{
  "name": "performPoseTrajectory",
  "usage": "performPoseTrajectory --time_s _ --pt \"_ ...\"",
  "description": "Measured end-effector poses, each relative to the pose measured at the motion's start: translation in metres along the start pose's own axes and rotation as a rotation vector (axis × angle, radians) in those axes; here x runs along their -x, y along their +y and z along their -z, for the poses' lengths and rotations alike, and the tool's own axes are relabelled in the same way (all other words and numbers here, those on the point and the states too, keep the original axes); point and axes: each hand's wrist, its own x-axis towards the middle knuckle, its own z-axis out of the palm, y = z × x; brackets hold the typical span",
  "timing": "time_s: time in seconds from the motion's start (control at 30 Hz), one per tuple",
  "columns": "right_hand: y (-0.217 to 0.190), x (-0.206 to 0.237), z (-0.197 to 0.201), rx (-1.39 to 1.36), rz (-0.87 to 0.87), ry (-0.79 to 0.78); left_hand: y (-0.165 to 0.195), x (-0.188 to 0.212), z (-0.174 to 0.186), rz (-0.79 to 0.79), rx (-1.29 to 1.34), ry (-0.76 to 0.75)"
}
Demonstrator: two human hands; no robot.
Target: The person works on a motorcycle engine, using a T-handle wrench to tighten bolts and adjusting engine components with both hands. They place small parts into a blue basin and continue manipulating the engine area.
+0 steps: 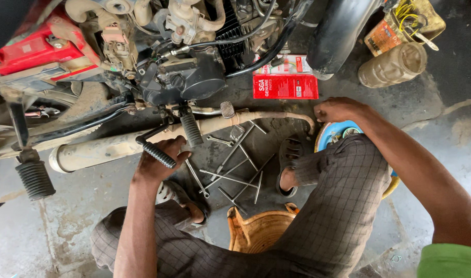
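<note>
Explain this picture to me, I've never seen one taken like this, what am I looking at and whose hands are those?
There is one picture, taken by a camera worn on a person's head, looking down at their own arms and knees as they squat on a concrete floor. In front of them stands a motorcycle engine with its dusty exhaust pipe running across.

The left hand rests on the exhaust pipe beside a ribbed black kick lever. The right hand reaches to the front bend of the pipe and holds no tool that I can see.

On the floor between the feet lie loose spanners and T-handled wrenches. A red parts box lies under the engine, with a plastic jar to the right.
</note>
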Motion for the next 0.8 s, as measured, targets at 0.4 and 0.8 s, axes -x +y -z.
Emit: performPoseTrajectory --time_s 0.4,0.8 --pt "-0.0013 0.0047 0.0013 0.013 -0.052 -0.022 0.0069 -0.0018 0.0066 0.071 0.013 -0.094" --pt "0.0017 0.0023 0.0000 -0.006 0.014 0.003 0.0033 -0.0024 0.0000 0.084 -0.007 -0.088"
